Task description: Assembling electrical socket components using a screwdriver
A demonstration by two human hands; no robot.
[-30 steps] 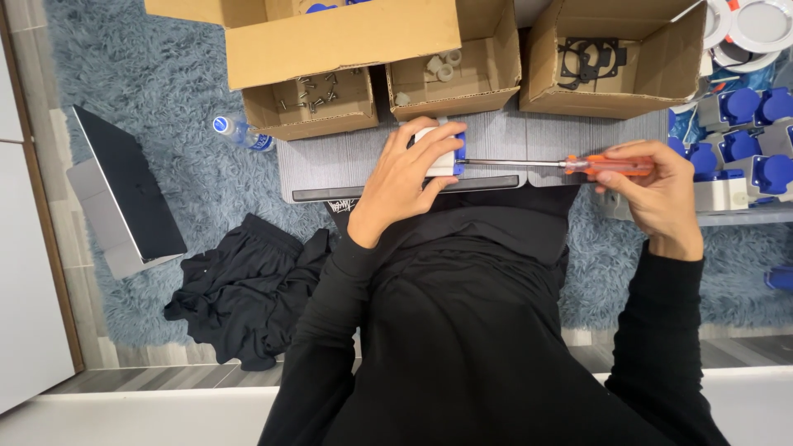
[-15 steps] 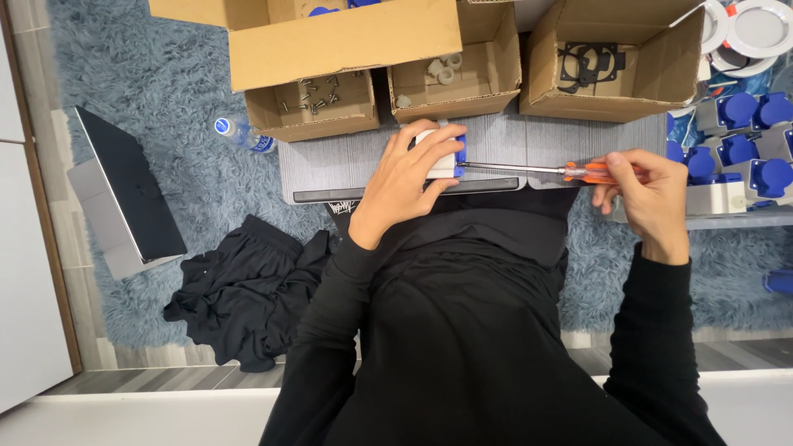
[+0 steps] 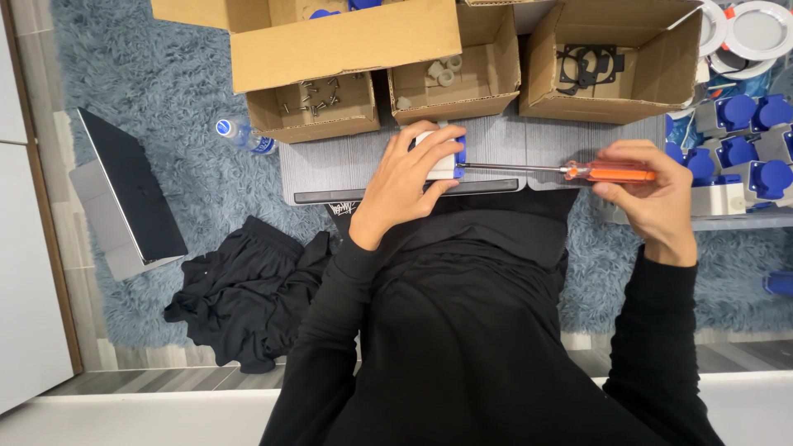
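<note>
Far left: a flat dark laptop (image 3: 132, 194) lay on the shaggy blue-grey rug (image 3: 149, 74), with a crumpled black cloth (image 3: 239, 293) just to its right. A clear plastic bottle (image 3: 244, 135) with a blue label lay on the rug beside the grey wood-grain board (image 3: 330, 161). Behind the board stood three open cardboard boxes: the left box (image 3: 314, 107) held small metal screws, the middle box (image 3: 454, 70) a few pale round parts, the right box (image 3: 611, 62) flat black gaskets.

Left hand (image 3: 405, 182) was clenched over a small white-and-blue socket housing (image 3: 446, 157), pressing it onto the board; fingers covered most of it. A thin steel shaft ran level from the housing's right side to the screwdriver (image 3: 578, 172), handle translucent orange. Right hand (image 3: 648, 194) grasped that handle, fingers curled under it, thumb on top.

Far right: a cluster of grey sockets with blue caps (image 3: 739, 140), and round white light fittings (image 3: 747, 33) at the corner
</note>
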